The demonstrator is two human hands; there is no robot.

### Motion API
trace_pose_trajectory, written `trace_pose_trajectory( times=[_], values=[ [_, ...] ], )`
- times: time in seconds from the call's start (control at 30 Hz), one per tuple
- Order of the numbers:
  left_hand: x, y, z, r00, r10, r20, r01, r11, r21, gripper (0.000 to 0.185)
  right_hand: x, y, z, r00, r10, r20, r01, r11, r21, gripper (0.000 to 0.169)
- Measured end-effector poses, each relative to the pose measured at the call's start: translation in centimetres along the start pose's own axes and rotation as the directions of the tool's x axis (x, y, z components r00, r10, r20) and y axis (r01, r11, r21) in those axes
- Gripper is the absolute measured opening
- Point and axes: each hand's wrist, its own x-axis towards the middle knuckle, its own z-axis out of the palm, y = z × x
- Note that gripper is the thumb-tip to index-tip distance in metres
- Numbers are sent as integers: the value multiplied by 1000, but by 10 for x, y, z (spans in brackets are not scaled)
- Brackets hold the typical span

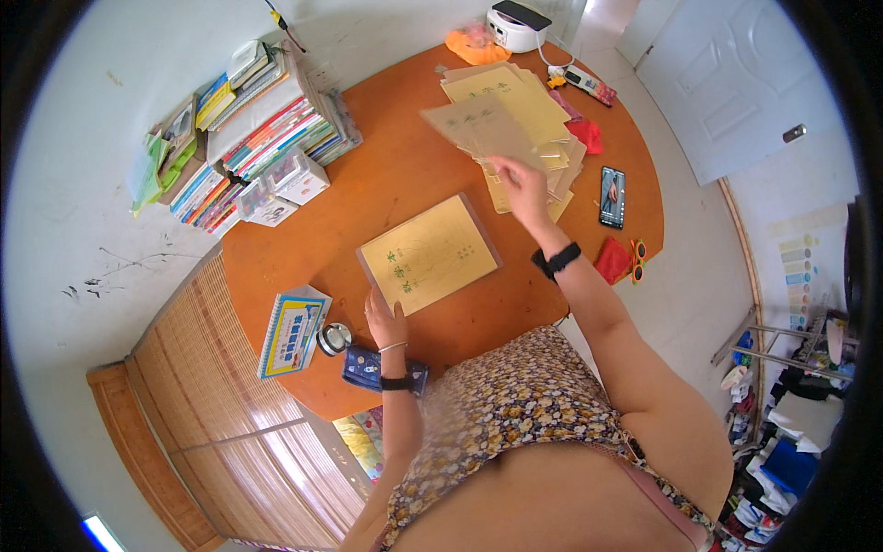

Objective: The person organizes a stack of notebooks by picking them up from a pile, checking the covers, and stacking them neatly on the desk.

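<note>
A yellow exercise book (434, 252) in a clear plastic cover lies on the wooden table in front of me, with green writing and a faint drawing on its front. My left hand (385, 321) is at its near left edge, thumb and fingers on the covered border. Over a loose pile of yellow exercise books (514, 103), my right hand (521, 190) pinches the near corner of a raised exercise book (486, 127). That one looks blurred and brownish, and hides part of the pile. Black bands circle both wrists, and a bracelet sits on the left one.
Books (276, 127) and clear-lidded boxes (296, 176) stand against the wall. By my left hand are a spiral desk flip book (295, 334), a round metal-rimmed object (336, 339) and a blue pencil case (362, 367). A lit phone (612, 197), red cloth (611, 261) and toy sunglasses (639, 262) lie right.
</note>
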Motion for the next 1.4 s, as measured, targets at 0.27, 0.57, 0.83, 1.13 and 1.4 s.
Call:
trace_pose_trajectory(
  times=[0.27,0.57,0.83,1.13,1.4],
  values=[
    [25,48,-66,905,-119,408,251,-625,-739,64,-63,-53,-12,782,-385,489,322,923,213,20],
    [16,6,-52,864,-139,483,383,-439,-813,25,-105,-6,-5,812,267,519,-457,844,282,16],
    [11,26,-35,854,-300,425,457,42,-888,23,-109,30,2,734,505,454,-605,790,101,23],
    [-11,-23,22,962,-259,88,266,811,-521,53,-139,62,11,856,359,372,-311,932,-183,29],
    [-11,8,5,946,-275,173,285,958,-38,79,-147,52,18,834,380,401,-243,904,-353,40]
  ],
)
